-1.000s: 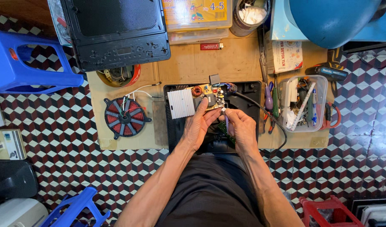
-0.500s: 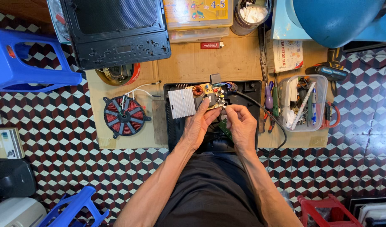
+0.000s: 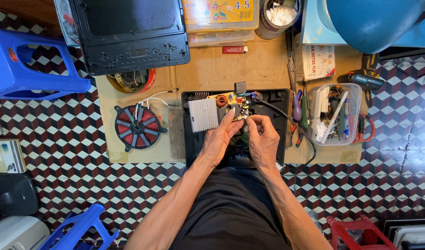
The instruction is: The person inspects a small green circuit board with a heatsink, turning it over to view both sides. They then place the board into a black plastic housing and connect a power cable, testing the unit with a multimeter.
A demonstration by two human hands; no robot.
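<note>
Bare forearms, dark shorts, no gloves

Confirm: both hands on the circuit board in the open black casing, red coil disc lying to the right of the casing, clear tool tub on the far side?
Not quite. The head view shows the red coil disc to the left of the black casing, not the right. Both the left hand and right hand are at the circuit board; the clear tool tub lies right.

An informal electronics repair workshop on a tiled floor point(image 3: 73, 153). Cardboard point(image 3: 221, 69) holds an opened induction cooker base point(image 3: 282, 99), circuit board point(image 3: 231, 104), copper coil point(image 3: 136, 127) and tub of tools point(image 3: 335, 113).
</note>
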